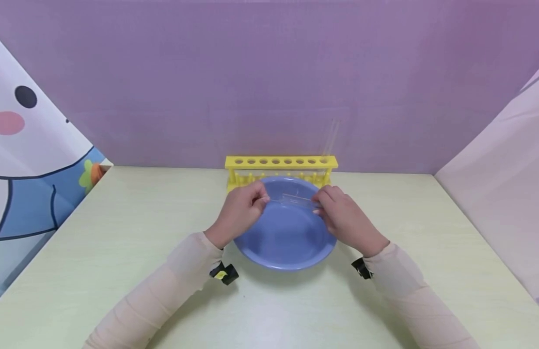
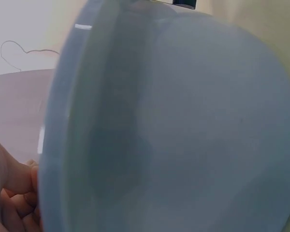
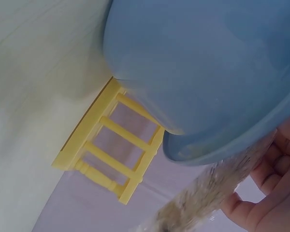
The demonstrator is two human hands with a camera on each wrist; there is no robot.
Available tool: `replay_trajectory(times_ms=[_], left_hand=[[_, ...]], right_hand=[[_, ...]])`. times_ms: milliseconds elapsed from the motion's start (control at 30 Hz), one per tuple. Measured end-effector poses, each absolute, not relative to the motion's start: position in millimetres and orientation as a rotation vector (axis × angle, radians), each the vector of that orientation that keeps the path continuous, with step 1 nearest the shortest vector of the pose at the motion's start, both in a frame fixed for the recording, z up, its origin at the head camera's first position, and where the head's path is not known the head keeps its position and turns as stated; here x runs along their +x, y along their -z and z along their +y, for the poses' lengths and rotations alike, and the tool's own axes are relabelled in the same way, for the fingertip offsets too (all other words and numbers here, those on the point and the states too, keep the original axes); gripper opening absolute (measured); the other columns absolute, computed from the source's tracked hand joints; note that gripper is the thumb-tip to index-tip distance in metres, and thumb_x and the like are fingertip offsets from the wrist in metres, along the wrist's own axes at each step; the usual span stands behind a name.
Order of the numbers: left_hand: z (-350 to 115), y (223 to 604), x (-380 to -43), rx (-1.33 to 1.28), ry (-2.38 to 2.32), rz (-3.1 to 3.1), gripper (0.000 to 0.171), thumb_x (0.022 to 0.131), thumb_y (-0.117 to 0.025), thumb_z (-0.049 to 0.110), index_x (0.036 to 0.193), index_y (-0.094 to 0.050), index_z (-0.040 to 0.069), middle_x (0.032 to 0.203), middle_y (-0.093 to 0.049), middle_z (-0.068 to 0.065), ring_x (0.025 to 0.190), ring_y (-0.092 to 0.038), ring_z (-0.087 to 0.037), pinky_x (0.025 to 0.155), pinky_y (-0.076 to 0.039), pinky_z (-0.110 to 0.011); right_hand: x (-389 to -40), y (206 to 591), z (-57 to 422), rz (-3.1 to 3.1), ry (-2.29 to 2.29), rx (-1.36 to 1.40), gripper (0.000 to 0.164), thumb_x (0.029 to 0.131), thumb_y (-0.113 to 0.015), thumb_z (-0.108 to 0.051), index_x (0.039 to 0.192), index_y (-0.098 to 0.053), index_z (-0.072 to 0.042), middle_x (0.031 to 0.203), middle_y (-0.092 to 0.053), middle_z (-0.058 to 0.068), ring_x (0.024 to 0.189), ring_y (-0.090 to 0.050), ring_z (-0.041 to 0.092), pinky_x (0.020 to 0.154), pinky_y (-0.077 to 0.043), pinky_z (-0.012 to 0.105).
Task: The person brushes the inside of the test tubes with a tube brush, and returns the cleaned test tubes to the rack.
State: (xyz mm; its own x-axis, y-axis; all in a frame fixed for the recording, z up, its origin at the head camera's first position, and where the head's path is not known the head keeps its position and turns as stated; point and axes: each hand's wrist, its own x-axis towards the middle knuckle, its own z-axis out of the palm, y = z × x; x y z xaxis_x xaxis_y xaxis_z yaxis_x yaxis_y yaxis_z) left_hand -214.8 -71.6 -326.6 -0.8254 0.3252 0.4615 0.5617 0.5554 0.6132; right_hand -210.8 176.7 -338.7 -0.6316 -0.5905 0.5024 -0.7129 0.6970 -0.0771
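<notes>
My right hand (image 1: 345, 218) holds a clear test tube (image 1: 301, 201) at its right end, above the far part of a blue basin (image 1: 284, 242). In the right wrist view the tube (image 3: 198, 198) looks mottled brown and bristly; what is inside it I cannot tell. My left hand (image 1: 242, 208) pinches a thin, pale rod-like piece (image 1: 276, 200) by the tube's left end. Whether that piece enters the tube is too faint to see. Curled left fingers (image 2: 21, 193) show beyond the basin rim in the left wrist view.
Behind the basin stands a yellow test tube rack (image 1: 280, 162), partly hidden by it. A tall clear tube (image 1: 332, 138) rises from its rightmost hole. The pale table (image 1: 165, 208) meets a purple backdrop (image 1: 274, 87) behind.
</notes>
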Motion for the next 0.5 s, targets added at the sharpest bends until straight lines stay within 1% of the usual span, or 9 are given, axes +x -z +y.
replay_trajectory(times_ms=[500], left_hand=[[-66.5,330.6,-214.6,-0.781,1.162,-2.478,0.022,0.088,-0.061,0.003,0.070,-0.051,0.011,0.058,-0.048,0.004,0.049,-0.040,-0.010,0.053,-0.036,-0.025]], right_hand=[[-210.9,340.0,173.4,-2.429,-0.374,1.037,0.023,0.083,-0.070,-0.004,0.101,-0.056,0.000,0.095,-0.056,0.009,0.083,-0.051,0.024,0.069,-0.047,0.036]])
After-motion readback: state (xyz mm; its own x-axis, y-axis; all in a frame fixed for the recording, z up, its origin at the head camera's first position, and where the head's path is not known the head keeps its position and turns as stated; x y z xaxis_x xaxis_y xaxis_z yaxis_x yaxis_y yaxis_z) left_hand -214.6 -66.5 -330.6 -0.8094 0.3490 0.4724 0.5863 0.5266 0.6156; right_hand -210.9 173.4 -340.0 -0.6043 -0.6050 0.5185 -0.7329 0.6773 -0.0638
